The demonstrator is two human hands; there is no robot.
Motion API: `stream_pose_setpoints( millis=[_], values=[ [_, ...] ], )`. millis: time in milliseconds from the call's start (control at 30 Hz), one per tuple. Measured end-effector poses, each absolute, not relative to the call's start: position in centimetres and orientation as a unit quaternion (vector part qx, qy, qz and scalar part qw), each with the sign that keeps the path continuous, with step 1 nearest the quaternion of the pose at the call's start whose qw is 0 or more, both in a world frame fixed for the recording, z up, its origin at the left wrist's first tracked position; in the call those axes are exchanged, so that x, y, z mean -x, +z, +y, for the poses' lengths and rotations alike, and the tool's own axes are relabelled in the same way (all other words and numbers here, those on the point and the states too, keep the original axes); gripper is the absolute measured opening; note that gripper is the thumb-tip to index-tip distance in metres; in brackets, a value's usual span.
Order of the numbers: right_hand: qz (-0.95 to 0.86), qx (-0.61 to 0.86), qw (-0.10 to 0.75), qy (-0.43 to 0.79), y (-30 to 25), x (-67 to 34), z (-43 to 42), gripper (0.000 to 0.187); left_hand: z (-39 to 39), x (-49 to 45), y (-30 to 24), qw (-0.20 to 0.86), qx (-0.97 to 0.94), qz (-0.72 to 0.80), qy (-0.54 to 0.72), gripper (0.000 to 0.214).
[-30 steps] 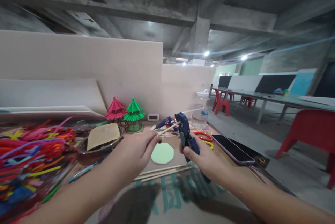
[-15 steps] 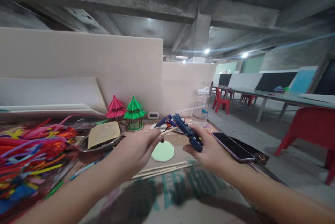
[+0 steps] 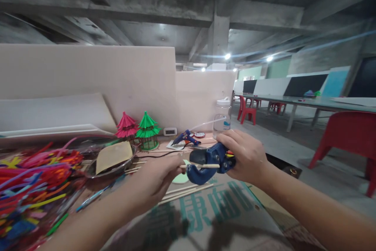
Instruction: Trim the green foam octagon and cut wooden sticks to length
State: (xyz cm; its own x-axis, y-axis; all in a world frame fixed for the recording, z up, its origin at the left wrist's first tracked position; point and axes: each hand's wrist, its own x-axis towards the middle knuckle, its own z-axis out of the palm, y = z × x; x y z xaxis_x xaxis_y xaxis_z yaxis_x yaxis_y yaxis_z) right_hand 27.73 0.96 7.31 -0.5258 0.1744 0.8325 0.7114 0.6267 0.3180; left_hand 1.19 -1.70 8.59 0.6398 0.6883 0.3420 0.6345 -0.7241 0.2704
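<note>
My right hand [image 3: 246,153] is closed around the handles of a blue pipe cutter [image 3: 202,174], whose curved jaw and dark upper part point left. A thin wooden stick [image 3: 210,166] lies across the cutter's jaws. My left hand [image 3: 164,170] pinches the stick's left end between thumb and fingers. Below the cutter, a pale green octagonal disc [image 3: 179,178] lies partly covered by my left fingers and the tool. Several loose wooden sticks [image 3: 188,193] rest on the printed cardboard [image 3: 199,215] closer to me.
Behind my hands stand a blue glue gun [image 3: 185,137], a clear bottle [image 3: 221,120], and pink [image 3: 126,123] and green [image 3: 147,125] pagoda models. To the left are a metal bowl [image 3: 94,173] with a tan sheet [image 3: 114,157] and a pile of colourful pipe cleaners [image 3: 38,176].
The cutter has come down and turned sideways, so the stick now crosses its jaws. My right hand has moved right, now hiding the phone. The view has shifted slightly.
</note>
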Motion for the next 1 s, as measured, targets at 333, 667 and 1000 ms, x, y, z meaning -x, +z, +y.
stream_pose_setpoints(
  millis=[333,667,1000],
  values=[
    [-0.818,0.247,0.410,-0.319,7.5,-28.2,0.8,0.017,-1.8,-1.3,8.1,0.103,-0.902,0.367,0.201,0.031],
    [-0.832,0.260,0.425,-0.245,5.4,-28.1,2.6,0.011,-1.1,-1.2,7.1,0.107,-0.889,0.381,0.229,0.033],
    [-0.801,0.417,0.422,-0.085,5.2,-28.5,4.3,0.032,1.2,-0.5,7.0,0.101,-0.866,0.420,0.251,0.038]
  ],
)
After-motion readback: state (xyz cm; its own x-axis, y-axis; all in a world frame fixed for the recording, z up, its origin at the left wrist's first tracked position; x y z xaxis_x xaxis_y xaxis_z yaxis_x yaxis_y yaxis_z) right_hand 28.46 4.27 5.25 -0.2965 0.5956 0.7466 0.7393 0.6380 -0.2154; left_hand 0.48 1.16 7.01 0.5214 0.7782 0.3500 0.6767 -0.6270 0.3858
